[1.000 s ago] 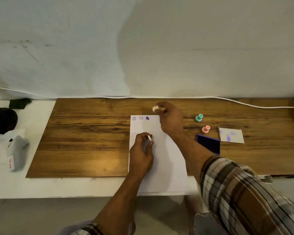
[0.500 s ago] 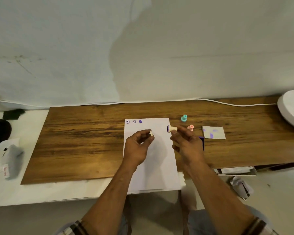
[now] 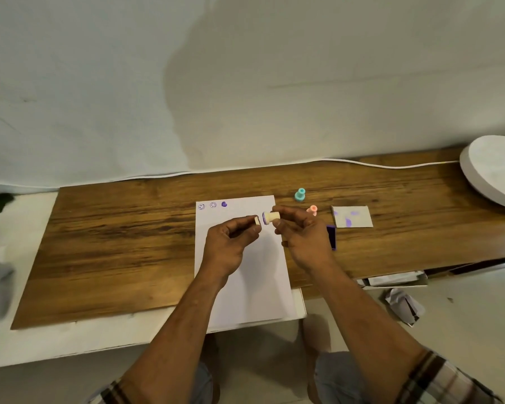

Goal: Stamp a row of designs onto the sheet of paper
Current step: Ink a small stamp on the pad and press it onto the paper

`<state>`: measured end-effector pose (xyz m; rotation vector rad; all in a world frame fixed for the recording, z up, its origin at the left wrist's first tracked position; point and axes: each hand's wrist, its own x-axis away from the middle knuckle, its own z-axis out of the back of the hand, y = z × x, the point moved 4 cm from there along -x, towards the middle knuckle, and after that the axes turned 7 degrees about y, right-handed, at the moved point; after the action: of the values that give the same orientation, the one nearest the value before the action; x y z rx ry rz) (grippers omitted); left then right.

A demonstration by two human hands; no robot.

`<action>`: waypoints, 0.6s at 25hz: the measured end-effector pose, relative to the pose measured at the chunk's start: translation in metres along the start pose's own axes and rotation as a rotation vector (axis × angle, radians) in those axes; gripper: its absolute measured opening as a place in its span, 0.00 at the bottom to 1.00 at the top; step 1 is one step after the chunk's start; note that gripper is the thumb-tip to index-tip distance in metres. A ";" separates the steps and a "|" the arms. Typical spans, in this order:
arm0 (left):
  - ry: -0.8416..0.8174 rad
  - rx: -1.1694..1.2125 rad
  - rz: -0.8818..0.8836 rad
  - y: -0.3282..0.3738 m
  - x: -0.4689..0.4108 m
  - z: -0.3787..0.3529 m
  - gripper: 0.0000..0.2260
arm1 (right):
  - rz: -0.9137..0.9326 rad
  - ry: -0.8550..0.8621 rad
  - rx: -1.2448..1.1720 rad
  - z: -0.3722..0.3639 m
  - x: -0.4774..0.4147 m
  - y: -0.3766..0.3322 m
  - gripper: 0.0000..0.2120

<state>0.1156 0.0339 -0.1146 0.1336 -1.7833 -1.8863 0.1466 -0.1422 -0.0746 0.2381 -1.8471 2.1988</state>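
A white sheet of paper (image 3: 260, 275) lies on the wooden board (image 3: 123, 246), with three purple stamped designs (image 3: 213, 205) in a row at its top left. My right hand (image 3: 302, 239) holds a cream stamp (image 3: 270, 217) sideways above the sheet, its purple inked face pointing left. My left hand (image 3: 231, 243) pinches a small cream cap (image 3: 256, 221) just left of that face, a narrow gap between them. Both hands hover over the upper part of the sheet.
A teal stamp (image 3: 300, 195) and a pink stamp (image 3: 312, 209) stand right of the sheet. A purple ink pad (image 3: 331, 237) is partly hidden by my right hand. A scrap card with purple marks (image 3: 352, 217) lies further right. A white round object (image 3: 496, 170) sits at the far right.
My right hand came back from the sheet's top edge with the cream stamp and turned it toward my left hand. The stamp and the cap are now close together. The view shifted left.
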 end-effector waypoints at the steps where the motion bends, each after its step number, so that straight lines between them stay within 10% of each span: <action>1: 0.002 0.001 -0.002 0.001 0.000 -0.001 0.15 | 0.014 -0.012 0.016 -0.001 -0.001 0.000 0.14; 15: -0.010 -0.034 0.018 0.002 0.003 -0.004 0.14 | 0.045 -0.078 0.199 -0.004 -0.006 0.004 0.14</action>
<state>0.1153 0.0289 -0.1121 0.0950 -1.7529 -1.9064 0.1512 -0.1396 -0.0807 0.3268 -1.6864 2.4395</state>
